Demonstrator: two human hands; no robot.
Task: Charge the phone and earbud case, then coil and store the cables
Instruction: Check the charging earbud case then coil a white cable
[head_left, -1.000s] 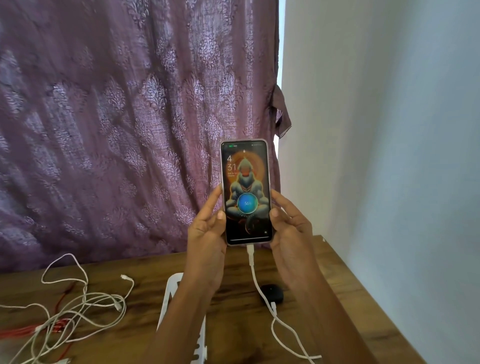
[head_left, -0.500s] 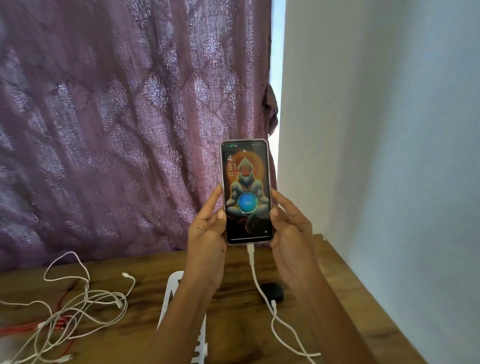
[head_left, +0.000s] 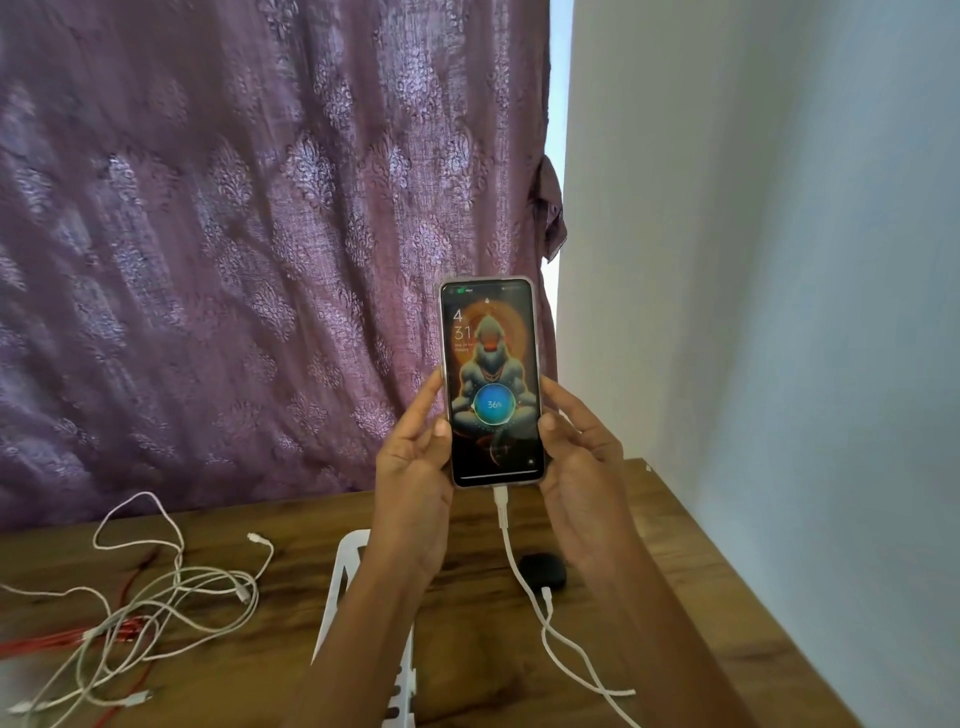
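Observation:
I hold the phone (head_left: 491, 382) upright above the wooden table (head_left: 675, 561), its lit screen showing a charging circle with 36%. My left hand (head_left: 413, 467) grips its left edge and my right hand (head_left: 582, 457) grips its right edge. A white charging cable (head_left: 519, 566) is plugged into the phone's bottom and trails down to the right over the table. The black earbud case (head_left: 543, 570) lies on the table below the phone, with a white plug lying at its front edge.
A tangle of white and red cables (head_left: 150, 608) lies on the table's left part. A white phone stand (head_left: 353, 587) sits under my left forearm. A purple patterned curtain (head_left: 234, 234) hangs behind the table, and a pale wall (head_left: 779, 312) runs along the right.
Hands and phone hold the same pose. The view has shifted slightly, nothing else moved.

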